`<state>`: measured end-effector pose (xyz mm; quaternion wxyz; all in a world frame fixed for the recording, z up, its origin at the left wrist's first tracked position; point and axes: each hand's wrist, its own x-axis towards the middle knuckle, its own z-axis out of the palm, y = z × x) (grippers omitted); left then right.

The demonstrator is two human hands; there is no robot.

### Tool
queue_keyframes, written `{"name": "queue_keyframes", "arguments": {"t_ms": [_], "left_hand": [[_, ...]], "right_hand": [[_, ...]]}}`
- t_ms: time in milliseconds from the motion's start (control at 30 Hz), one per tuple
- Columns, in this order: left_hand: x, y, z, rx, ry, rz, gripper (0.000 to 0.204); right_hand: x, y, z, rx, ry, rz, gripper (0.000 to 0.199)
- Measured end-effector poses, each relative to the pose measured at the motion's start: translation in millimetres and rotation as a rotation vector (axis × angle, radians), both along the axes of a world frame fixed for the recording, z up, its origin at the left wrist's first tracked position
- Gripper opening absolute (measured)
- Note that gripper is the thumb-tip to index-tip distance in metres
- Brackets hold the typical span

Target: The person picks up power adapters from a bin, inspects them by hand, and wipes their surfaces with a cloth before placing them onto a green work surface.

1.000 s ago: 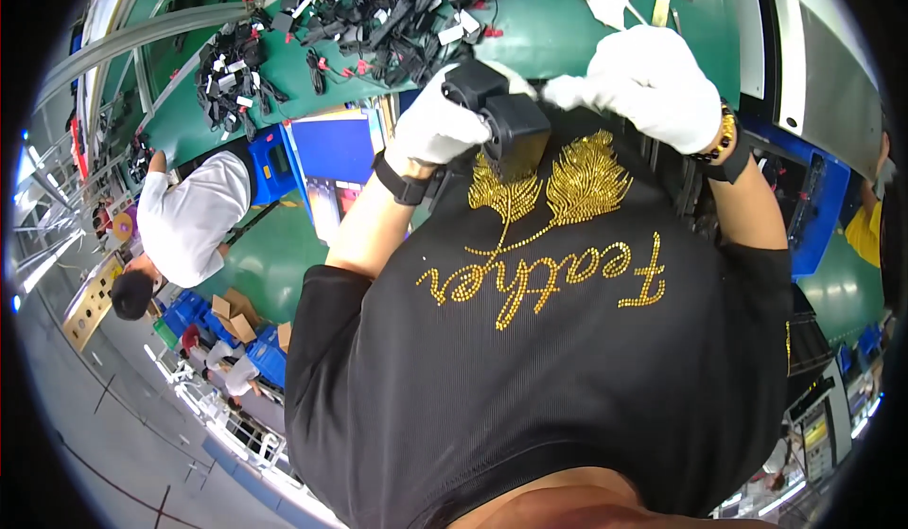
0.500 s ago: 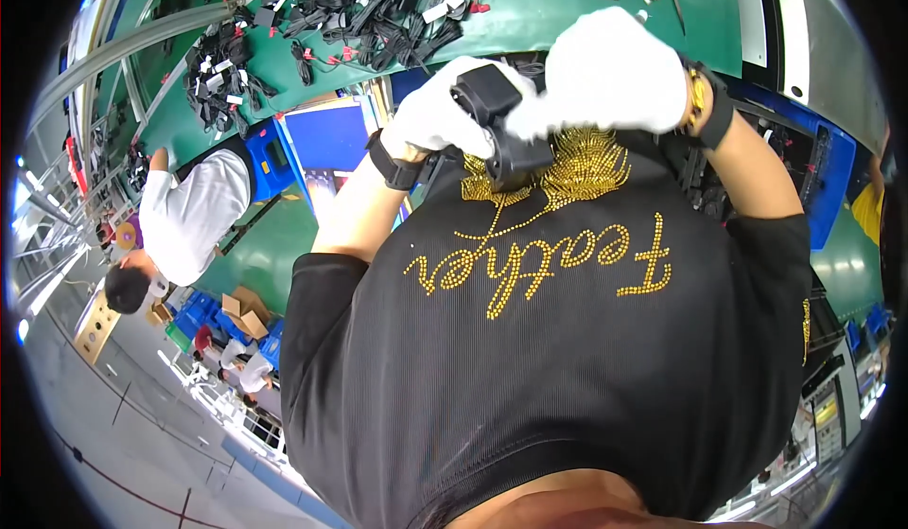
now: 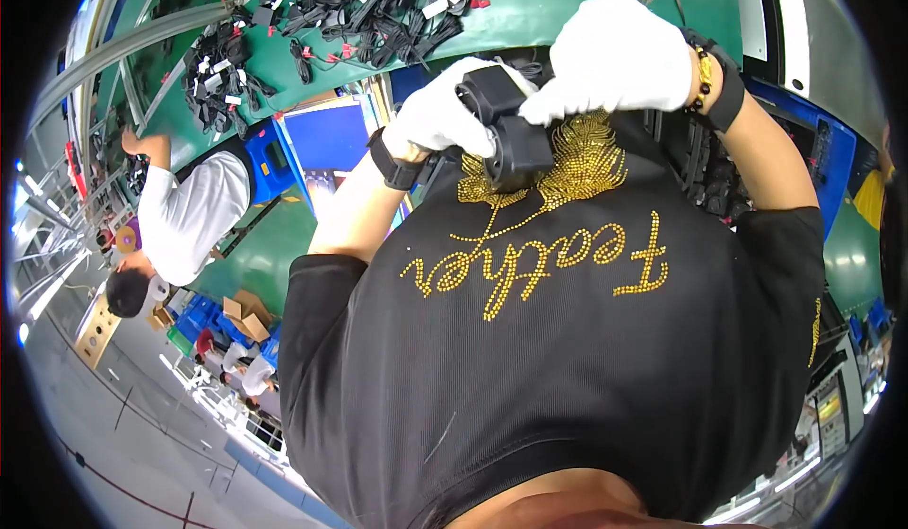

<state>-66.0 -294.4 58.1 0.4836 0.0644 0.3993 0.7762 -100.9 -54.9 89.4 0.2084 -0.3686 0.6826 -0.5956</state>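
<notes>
My left hand (image 3: 433, 114), in a white glove, is closed round a pair of blocky black plastic housings held close to my chest. The upper housing (image 3: 494, 92) is tilted; the lower housing (image 3: 522, 155) sits just beneath it and shows a rounded recess. My right hand (image 3: 619, 58), also gloved in white, is closed, its fingertips bunched against the right side of the housings. Whatever lies inside those fingers is hidden. A bit of black cable shows behind the housings, between the two hands.
A green-topped table (image 3: 530, 4) stretches ahead, bearing a heap of black cables (image 3: 378, 8) with white labels and red ties. Tweezers (image 3: 675, 1) lie at its far right. Under its edge stands a blue panel (image 3: 331, 136). A co-worker in white (image 3: 203, 212) is at the left.
My right hand has moved slightly, its fingertips now resting closer against the housings. My left hand keeps its hold almost unmoved. The co-worker's arm at the left has shifted.
</notes>
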Motion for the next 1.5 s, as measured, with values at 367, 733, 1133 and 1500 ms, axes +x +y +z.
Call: {"name": "queue_keyframes", "arguments": {"t_ms": [367, 733, 1133, 1500], "left_hand": [[-5, 2, 7, -0.042, 0.032, -0.009, 0.059], [-9, -2, 1, -0.009, 0.070, -0.055, 0.062], [0, -2, 13, -0.289, -0.097, 0.100, 0.059], [-1, 10, 41, -0.341, -0.095, 0.082, 0.033]], "right_hand": [[-6, 7, 2, 0.085, 0.576, 0.155, 0.033], [-10, 6, 0, 0.021, 0.382, 0.231, 0.023], [-2, 13, -14, -0.296, 0.211, 0.033, 0.021], [-5, 21, 8, 0.183, 0.718, 0.081, 0.016]]}}
